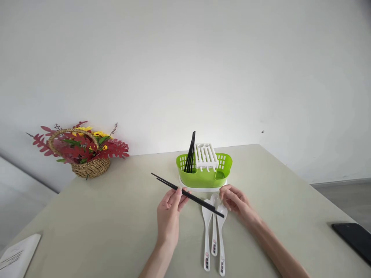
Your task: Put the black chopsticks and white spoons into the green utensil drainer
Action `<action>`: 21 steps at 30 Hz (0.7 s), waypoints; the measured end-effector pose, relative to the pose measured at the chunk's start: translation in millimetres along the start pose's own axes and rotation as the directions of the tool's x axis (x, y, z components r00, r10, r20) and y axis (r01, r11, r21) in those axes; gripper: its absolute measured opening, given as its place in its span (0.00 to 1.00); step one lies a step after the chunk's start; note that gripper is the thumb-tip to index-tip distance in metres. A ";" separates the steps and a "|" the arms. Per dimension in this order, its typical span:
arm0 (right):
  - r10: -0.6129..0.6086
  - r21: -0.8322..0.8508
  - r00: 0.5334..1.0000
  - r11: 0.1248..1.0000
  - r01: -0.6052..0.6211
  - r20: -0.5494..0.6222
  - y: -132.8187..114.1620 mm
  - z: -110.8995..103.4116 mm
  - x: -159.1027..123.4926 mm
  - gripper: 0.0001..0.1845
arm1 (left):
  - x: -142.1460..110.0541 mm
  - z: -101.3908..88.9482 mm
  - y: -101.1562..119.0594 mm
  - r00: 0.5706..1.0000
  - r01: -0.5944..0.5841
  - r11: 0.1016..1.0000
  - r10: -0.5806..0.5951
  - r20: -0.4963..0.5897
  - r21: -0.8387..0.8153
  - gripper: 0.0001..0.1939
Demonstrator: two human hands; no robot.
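My left hand (173, 202) pinches a pair of black chopsticks (199, 201), thumb on top, their thin ends pointing up and left. My right hand (236, 200) is close to their thick ends, fingers curled together with nothing visible in them. Under and in front of it lie three white spoons: a left spoon (206, 231), a middle spoon (214, 235) and a right spoon (222, 243), handles toward me. Beyond the hands stands a green cutlery basket (199, 178) with a white slotted rack (206, 155) across its middle. Several black chopsticks (190, 154) lean upright in its left compartment.
A wicker basket of artificial flowers (92, 168) stands at the back left, against the wall (185, 77). At the left front edge of the table (116, 224) lies a white object with dark lines (20, 255). A black phone (353, 237) lies at the right edge.
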State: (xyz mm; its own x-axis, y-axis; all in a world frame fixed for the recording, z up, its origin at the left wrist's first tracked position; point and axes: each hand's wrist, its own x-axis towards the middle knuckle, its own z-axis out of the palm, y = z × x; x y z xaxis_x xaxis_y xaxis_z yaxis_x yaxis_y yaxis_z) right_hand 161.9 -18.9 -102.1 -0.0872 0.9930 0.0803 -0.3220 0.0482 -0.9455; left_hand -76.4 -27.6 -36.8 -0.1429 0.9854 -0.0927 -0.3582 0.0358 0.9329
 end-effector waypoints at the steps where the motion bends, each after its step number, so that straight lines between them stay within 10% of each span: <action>1: 0.005 -0.010 1.000 1.000 -0.005 0.006 -0.2 0.6 -0.5 0.22 | 2.7 1.7 -9.7 1.000 0.020 0.999 -0.021 -0.015 -0.042 0.18; 21: 0.051 -0.094 0.989 0.995 -0.038 0.137 1.9 -1.2 -0.4 0.28 | 17.8 5.2 -45.8 0.983 0.121 0.939 -0.159 -0.095 -0.322 0.11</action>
State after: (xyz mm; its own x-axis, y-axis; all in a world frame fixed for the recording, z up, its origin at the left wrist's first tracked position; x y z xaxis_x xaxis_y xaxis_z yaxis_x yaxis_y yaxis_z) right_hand 162.4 -19.0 -104.4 -0.2315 0.9700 0.0744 -0.2287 0.0201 -0.9733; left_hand -57.7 -10.8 -79.4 -0.1712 0.9467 -0.2729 -0.6511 0.0992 0.7525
